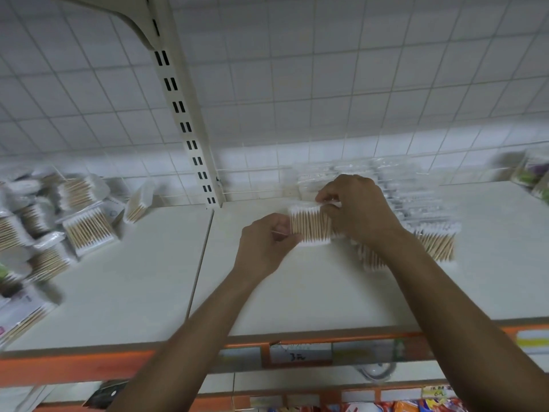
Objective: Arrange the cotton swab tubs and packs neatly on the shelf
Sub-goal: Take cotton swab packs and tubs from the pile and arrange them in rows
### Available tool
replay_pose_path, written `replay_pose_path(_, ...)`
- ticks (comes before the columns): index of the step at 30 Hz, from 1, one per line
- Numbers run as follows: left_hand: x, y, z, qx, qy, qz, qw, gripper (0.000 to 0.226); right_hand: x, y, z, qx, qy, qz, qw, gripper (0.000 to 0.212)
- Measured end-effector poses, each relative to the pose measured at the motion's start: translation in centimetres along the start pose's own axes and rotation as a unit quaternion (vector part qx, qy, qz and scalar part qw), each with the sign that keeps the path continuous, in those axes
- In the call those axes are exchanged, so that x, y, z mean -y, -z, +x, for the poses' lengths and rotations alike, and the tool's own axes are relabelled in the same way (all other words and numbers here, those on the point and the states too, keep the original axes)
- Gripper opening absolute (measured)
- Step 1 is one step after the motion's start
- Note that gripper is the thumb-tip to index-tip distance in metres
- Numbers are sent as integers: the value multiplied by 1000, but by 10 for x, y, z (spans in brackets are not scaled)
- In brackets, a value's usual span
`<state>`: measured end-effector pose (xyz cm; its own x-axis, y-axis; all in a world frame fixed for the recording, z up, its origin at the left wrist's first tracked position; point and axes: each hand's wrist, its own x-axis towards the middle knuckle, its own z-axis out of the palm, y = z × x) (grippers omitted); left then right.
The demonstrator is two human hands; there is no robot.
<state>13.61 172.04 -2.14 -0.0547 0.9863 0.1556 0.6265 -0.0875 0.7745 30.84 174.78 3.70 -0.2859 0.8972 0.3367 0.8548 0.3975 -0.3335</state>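
Clear flat pack of wooden cotton swabs [310, 226], centre frame, pinched between left hand [266, 248] and right hand [358, 209]; stems pointing away; row of matching packs [427, 215] immediately right, beyond right hand.

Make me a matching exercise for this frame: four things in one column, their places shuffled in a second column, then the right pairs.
Things
1. single swab pack
2. heap of packs
3. row of packs
4. price tag

Places
A. on the orange shelf edge
B. jumbled at the left end of the shelf
C. pinched between the left hand and the right hand
D. behind the right hand, running back toward the wire grid

Pairs: 1-C, 2-B, 3-D, 4-A
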Motion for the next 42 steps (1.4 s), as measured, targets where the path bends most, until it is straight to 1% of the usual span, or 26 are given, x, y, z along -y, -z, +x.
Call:
replay_pose_path(6, -7, -20, 5, 3, -13, 53, 998, 20, -15, 2, -3, 11, -7, -38, 999, 22)
replay_pose_path(14, -12, -33, 5, -5, 0, 34, 999, 22, -24, 2, -5, 22, -14, -65, 998, 27)
replay_pose_path(18, -15, -35, 4, 0, 5, 44, 999, 20, -28, 3, -6, 38, -19, -63, 997, 25)
replay_pose_path(21, -16, -36, 4, -2, 9, 47, 999, 20, -29, 4, -6, 44, -17, -67, 997, 28)
replay_pose_path(27, -16, -40, 1, -10, 9, 45, 999, 19, -30, 6, -5, 56, -11, -62, 996, 30)
replay_pose_path(30, -16, -41, -1, -8, 15, 41, 999, 19, -32, 9, -5, 71, 8, -64, 995, 31)
replay_pose_path(32, -19, -39, -3, -5, 18, 42, 999, 17, -30, 11, -6, 67, 21, -60, 996, 30)
replay_pose_path(34, -22, -35, -6, -17, 21, 65, 998, 16, -25, 12, -7, 46, 37, -44, 997, 30)
replay_pose_path(38, -19, -19, -11, -76, 35, 98, 992, 21, -4, 4, -7, 16, 99, 1, 995, 29)
replay_pose_path(40, -10, -11, -15, -118, 19, 122, 985, 21, 9, -8, -5, 26, 131, 13, 991, 29)
replay_pose_path(42, 1, -1, -21, -153, 0, 172, 973, 25, 25, -21, -3, 48, 164, 21, 985, 29)
